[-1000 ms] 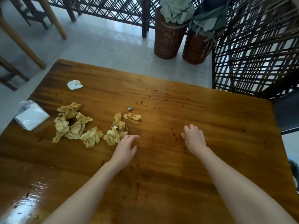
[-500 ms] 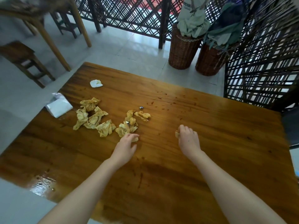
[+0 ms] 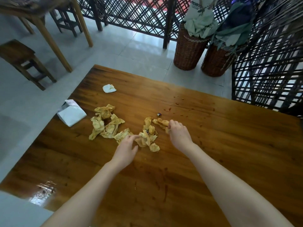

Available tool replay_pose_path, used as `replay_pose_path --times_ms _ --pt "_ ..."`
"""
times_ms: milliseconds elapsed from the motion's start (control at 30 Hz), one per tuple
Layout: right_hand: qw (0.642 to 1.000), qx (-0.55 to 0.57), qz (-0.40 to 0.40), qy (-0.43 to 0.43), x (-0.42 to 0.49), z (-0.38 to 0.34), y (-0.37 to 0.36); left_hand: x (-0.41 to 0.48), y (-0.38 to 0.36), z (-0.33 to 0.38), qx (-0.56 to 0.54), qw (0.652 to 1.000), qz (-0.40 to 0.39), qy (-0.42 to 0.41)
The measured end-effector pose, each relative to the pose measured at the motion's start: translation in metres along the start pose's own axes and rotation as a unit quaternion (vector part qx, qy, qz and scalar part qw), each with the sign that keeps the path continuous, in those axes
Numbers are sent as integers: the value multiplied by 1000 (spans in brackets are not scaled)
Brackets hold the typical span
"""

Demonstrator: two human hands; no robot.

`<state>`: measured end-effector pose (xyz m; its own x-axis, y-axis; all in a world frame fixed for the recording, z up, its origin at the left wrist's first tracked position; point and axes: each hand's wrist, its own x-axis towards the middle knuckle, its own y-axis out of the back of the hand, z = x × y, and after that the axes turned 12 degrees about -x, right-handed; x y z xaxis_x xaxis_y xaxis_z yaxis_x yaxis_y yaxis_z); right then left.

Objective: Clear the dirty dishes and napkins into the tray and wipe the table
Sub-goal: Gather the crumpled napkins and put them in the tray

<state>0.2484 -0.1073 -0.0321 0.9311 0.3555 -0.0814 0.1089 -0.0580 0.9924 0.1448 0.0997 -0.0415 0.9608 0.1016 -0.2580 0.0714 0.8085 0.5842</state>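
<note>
Several crumpled, stained yellowish napkins lie on the wooden table (image 3: 229, 145) in two heaps: a left heap (image 3: 105, 123) and a middle heap (image 3: 148, 136). My left hand (image 3: 127, 147) reaches into the near side of the middle heap, fingers stretched forward onto a napkin. My right hand (image 3: 177, 135) has its fingers curled down and pinches a small napkin scrap (image 3: 167, 131) beside another napkin (image 3: 161, 122). A small white napkin (image 3: 109, 88) lies further back. A small dark bit (image 3: 159, 114) sits behind the heap. No tray or dishes are in view.
A white tissue pack (image 3: 71, 113) hangs over the table's left edge. Reddish stains (image 3: 180, 105) and crumbs dot the tabletop. Two wicker baskets (image 3: 188, 49) stand beyond the far edge, a lattice screen (image 3: 268, 63) at the right, and a stool (image 3: 21, 61) at the left.
My right hand has moved left with the scrap to the middle heap. My left hand has slid forward into that heap. The view has tilted up.
</note>
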Motion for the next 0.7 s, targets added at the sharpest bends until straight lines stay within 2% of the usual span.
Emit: replay_pose_path --times_ms 233,467,700 --pt "998 1 -50 -31 45 -24 -27 33 33 -25 -23 999 -14 -22" --pt "981 32 -170 -85 78 -34 -38 53 51 -46 -54 998 -22 -19" --pt "989 -40 -134 -53 81 -36 -50 59 56 -52 -49 998 -39 -26"
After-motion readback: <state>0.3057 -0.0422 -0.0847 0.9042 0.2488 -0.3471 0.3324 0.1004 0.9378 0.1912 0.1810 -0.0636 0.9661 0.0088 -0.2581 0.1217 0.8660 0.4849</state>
